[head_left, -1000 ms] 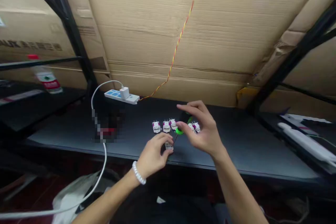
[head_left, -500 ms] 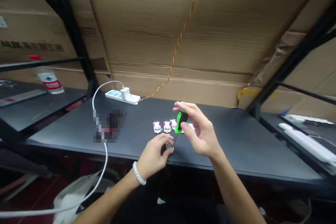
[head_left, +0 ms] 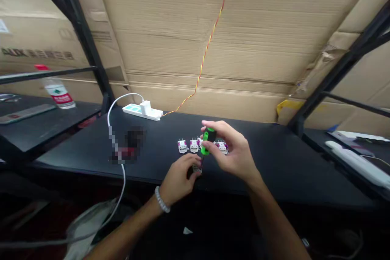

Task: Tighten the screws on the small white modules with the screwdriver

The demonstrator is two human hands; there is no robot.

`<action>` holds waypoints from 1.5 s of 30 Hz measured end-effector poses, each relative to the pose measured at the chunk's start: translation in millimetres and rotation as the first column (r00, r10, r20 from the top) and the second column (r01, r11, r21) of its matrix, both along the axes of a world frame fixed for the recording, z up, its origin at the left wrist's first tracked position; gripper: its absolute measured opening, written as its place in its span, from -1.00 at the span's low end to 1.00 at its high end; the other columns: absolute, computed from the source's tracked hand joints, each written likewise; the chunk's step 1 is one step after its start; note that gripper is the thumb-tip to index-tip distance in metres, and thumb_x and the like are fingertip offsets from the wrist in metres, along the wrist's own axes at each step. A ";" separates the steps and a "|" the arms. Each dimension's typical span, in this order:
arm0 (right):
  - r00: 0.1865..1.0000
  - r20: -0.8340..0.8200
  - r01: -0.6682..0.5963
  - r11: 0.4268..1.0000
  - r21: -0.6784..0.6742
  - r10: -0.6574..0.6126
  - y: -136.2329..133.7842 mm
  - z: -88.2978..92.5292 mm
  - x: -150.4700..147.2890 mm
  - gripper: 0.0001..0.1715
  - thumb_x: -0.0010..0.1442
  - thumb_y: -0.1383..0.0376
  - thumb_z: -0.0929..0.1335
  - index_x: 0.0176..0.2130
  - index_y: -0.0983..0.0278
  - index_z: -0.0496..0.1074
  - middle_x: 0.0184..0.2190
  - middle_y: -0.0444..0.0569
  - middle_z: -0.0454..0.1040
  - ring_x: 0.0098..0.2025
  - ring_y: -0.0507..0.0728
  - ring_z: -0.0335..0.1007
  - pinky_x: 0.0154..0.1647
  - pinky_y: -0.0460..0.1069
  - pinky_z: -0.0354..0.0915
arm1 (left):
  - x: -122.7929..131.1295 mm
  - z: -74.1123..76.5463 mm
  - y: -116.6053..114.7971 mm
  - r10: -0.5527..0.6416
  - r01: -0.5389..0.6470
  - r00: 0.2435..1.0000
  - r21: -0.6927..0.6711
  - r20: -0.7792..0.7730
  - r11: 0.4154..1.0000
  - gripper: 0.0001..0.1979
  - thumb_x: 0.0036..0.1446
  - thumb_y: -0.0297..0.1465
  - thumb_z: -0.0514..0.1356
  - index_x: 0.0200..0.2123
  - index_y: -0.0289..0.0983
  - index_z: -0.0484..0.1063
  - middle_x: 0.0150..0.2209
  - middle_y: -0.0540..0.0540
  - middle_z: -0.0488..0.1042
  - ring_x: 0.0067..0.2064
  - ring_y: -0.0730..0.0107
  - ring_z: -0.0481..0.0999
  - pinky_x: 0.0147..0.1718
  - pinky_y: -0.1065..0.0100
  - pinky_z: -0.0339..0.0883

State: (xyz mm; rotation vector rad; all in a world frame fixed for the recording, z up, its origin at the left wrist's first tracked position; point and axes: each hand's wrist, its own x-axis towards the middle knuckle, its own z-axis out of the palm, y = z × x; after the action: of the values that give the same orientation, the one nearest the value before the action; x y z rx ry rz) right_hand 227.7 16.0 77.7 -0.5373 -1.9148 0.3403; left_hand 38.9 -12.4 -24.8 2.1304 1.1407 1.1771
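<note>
My left hand, with a beaded bracelet at the wrist, pinches a small white-and-purple part at the table's front edge. The fingers cover much of that part. In my right hand is a green-and-black screwdriver, gripped by its handle. Its shaft points down to the held part; the exact contact at the tip is too small to tell. Just behind my hands stand several similar white-and-purple parts with thin pins, some partly hidden by my right hand and the screwdriver.
On the black table, a white power strip with a charger lies at the back left. Its white cable hangs over the front edge. A blurred-out object lies left. Cardboard backs the table between black frame posts.
The screwdriver handle has turned in my right hand and stands slightly lower and more upright. My left hand keeps its hold on the small part.
</note>
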 end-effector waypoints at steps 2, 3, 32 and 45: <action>0.994 -0.013 0.111 0.991 0.076 -0.110 0.1 0.7 0.3 -0.52 0.27 0.22 0.58 0.16 0.08 0.60 -0.10 0.00 0.59 -0.12 0.17 0.58 -0.12 0.08 0.59 | -0.3 -0.2 0.2 0.003 -0.002 1.000 0.003 -0.002 1.000 -0.84 0.23 -0.58 0.34 -0.19 -0.21 0.58 0.04 -0.15 0.66 0.10 0.13 0.66 0.22 0.11 0.51; 0.991 -0.017 0.132 0.987 0.093 -0.130 -0.1 1.1 0.7 -0.53 0.26 0.20 0.59 0.15 0.08 0.61 -0.06 0.02 0.57 -0.08 0.19 0.58 -0.07 0.11 0.60 | -0.4 -0.1 0.3 0.005 -0.005 1.000 0.003 -0.002 1.000 -0.83 0.22 -0.58 0.35 -0.18 -0.21 0.58 0.05 -0.15 0.66 0.10 0.12 0.67 0.22 0.11 0.51; 0.993 0.025 0.113 0.992 0.062 -0.115 -4.2 9.7 4.5 -0.47 0.27 0.18 0.58 0.20 0.10 0.60 -0.03 0.05 0.59 -0.07 0.19 0.60 0.00 0.12 0.59 | -1.6 0.0 1.0 0.013 -0.013 1.000 0.024 -0.022 1.000 -0.81 0.22 -0.58 0.36 -0.16 -0.20 0.57 0.03 -0.13 0.67 0.09 0.13 0.68 0.21 0.13 0.53; 0.996 0.009 0.088 0.996 0.007 -0.088 -2.4 4.0 2.7 -0.49 0.46 0.23 0.38 0.34 0.08 0.47 0.16 0.11 0.53 0.00 0.19 0.61 0.09 0.18 0.58 | -2.0 -0.2 0.3 0.011 -0.010 1.000 0.021 -0.020 1.000 -0.83 0.23 -0.55 0.34 -0.15 -0.19 0.57 0.05 -0.15 0.67 0.11 0.12 0.68 0.21 0.11 0.54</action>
State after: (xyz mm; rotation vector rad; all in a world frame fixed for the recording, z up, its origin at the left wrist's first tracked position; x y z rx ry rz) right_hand 230.4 13.6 81.7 -0.6178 -1.8940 0.2745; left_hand 37.0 -12.1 -24.9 2.1584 1.1546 1.1801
